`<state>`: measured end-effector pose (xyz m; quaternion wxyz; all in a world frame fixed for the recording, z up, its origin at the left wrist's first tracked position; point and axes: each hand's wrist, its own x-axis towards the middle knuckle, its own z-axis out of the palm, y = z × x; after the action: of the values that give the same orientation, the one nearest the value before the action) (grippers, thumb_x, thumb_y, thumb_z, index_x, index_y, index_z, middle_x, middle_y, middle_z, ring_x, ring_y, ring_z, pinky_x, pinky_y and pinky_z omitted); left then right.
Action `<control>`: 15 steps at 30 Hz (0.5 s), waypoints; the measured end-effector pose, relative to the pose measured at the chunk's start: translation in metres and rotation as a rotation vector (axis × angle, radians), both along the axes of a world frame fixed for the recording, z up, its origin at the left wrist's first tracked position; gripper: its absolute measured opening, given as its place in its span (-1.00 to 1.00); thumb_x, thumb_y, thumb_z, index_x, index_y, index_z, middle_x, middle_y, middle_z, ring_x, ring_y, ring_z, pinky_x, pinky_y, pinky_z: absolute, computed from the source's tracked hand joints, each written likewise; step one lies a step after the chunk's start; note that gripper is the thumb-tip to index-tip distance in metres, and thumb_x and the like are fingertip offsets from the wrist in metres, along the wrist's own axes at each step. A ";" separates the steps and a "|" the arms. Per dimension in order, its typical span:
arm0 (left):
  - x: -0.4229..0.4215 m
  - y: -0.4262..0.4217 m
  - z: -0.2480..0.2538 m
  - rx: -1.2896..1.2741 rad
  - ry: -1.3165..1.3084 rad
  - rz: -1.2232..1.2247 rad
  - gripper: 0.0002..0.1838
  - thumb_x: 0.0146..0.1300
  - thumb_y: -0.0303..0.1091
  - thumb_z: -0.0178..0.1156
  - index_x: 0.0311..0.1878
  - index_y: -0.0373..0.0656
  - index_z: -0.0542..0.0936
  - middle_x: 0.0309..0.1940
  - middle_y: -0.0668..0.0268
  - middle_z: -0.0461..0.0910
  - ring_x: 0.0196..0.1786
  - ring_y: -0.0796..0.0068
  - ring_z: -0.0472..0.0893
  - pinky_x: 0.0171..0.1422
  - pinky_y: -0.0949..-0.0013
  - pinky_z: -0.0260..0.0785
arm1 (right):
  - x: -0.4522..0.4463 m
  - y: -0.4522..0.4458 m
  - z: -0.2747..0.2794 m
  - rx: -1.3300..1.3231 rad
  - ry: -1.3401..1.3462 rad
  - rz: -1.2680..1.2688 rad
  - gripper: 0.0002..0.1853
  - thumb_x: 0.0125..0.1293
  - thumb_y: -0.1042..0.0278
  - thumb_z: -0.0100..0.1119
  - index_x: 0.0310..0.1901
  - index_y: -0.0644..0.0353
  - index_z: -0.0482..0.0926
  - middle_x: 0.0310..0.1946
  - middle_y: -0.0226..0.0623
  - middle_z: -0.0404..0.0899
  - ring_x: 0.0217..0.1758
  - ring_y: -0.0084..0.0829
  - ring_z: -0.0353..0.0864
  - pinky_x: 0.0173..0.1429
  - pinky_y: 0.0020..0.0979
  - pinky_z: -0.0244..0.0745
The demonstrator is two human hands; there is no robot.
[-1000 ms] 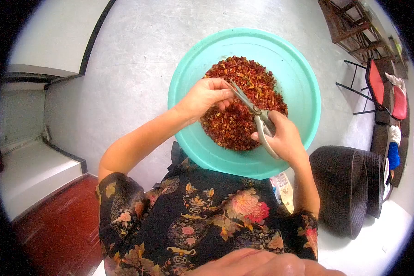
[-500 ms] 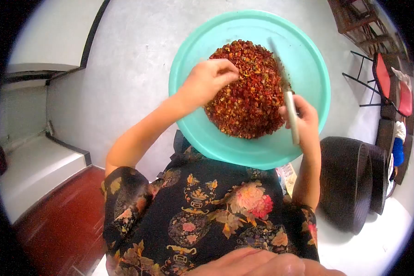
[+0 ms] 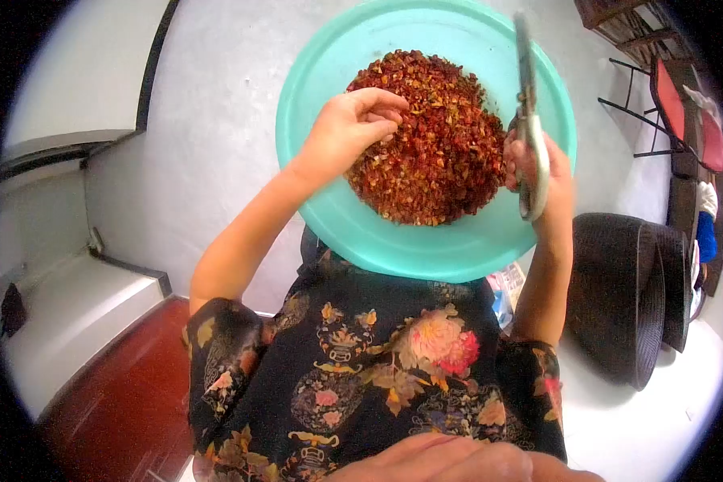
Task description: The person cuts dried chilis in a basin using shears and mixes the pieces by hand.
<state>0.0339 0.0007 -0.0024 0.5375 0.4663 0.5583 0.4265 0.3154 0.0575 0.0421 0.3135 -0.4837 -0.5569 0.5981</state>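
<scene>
A wide turquoise basin [image 3: 450,261] holds a heap of chopped, dried-looking red chili [image 3: 438,161] with pale yellow bits. My left hand [image 3: 349,128] is over the left side of the heap, fingers curled in towards the thumb; whatever they hold, if anything, is too small to make out. At the basin's right side, my right hand [image 3: 558,173] is closed round the pale handles of a pair of scissors [image 3: 532,173]. Their dark blades point away from me, past the heap's right edge, and look closed together.
Dark woven baskets [image 3: 614,297] stand on the floor at my right. Farther right is a folding chair [image 3: 673,100] with a red seat. A white ledge [image 3: 80,313] runs along the left, above a dark red floor [image 3: 128,377]. Printed paper [image 3: 506,281] shows beside my right forearm.
My right hand has lifted and turned the scissors, which now stand more upright and farther right. My left hand has shifted slightly left. The view has tilted, so the basin sits higher.
</scene>
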 end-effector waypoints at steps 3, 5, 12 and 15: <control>-0.011 0.002 0.000 -0.105 -0.282 -0.033 -0.57 0.35 -0.49 0.27 0.27 -0.33 0.55 0.00 0.19 0.67 0.01 0.46 0.67 0.18 0.40 0.54 | -0.001 -0.002 0.002 0.038 -0.162 0.125 -0.75 0.34 0.21 0.39 -0.11 0.19 0.63 -0.46 -0.53 0.52 -0.47 -0.68 0.49 -0.41 -0.56 0.39; -0.011 0.001 0.003 -0.175 -0.415 0.000 -0.57 0.36 -0.48 0.27 0.28 -0.33 0.53 0.00 0.19 0.67 0.00 0.46 0.67 0.18 0.42 0.56 | -0.003 -0.004 0.004 0.107 -0.340 0.289 -0.71 0.28 0.16 0.44 -0.18 0.20 0.64 -0.46 -0.49 0.54 -0.41 -0.62 0.52 -0.33 -0.44 0.41; -0.013 0.002 0.002 -0.271 -0.592 0.160 -0.72 0.44 -0.42 0.22 0.14 -0.32 0.57 -0.07 0.24 0.67 -0.09 0.52 0.69 0.06 0.54 0.62 | -0.017 -0.013 0.018 0.302 -0.588 0.439 -0.46 0.05 -0.05 0.52 -0.21 0.30 0.60 -0.36 -0.04 0.59 -0.30 -0.12 0.62 -0.16 -0.19 0.49; -0.018 0.001 -0.007 -0.272 -0.653 0.116 -0.74 0.46 -0.40 0.21 0.12 -0.33 0.56 -0.10 0.26 0.67 -0.10 0.54 0.69 0.04 0.54 0.62 | -0.019 -0.014 0.019 0.363 -0.610 0.463 -0.45 0.05 -0.05 0.51 -0.18 0.30 0.59 -0.29 -0.01 0.59 -0.21 -0.04 0.64 -0.10 -0.15 0.51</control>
<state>0.0163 0.0017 -0.0092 0.7197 0.1974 0.4343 0.5045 0.2961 0.0437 0.0611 0.0720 -0.4376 -0.8143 0.3745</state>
